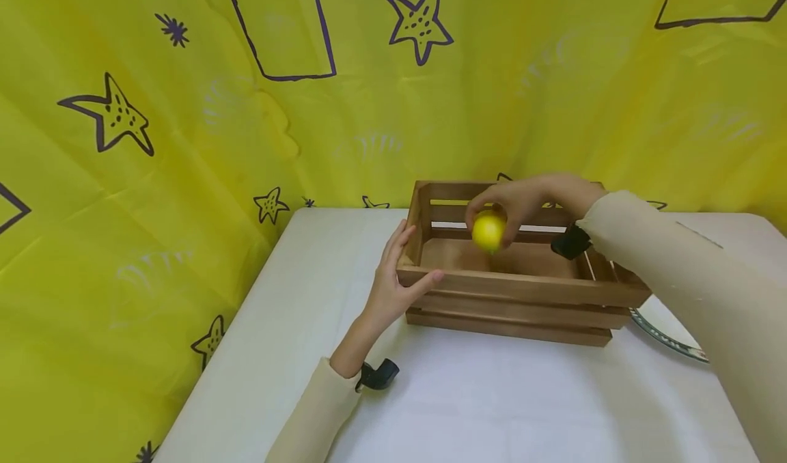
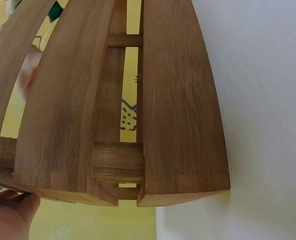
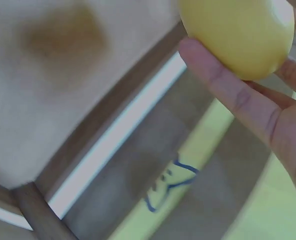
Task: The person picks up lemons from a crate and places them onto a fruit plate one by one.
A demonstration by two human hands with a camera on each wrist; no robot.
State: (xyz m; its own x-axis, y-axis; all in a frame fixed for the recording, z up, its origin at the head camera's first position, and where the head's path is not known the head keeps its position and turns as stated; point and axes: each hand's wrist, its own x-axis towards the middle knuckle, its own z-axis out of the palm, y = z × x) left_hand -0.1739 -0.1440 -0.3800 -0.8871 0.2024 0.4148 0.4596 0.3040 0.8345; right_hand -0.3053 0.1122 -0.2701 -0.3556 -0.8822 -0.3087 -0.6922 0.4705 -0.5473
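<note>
smooth yellow lemon [image 1: 488, 231] gripped by right hand [image 1: 529, 200] above wooden crate [image 1: 516, 289].

We see the plate [image 1: 667, 333] mostly hidden behind the crate [image 1: 516, 289]; the right wrist view blurs the crate's slats.
</note>
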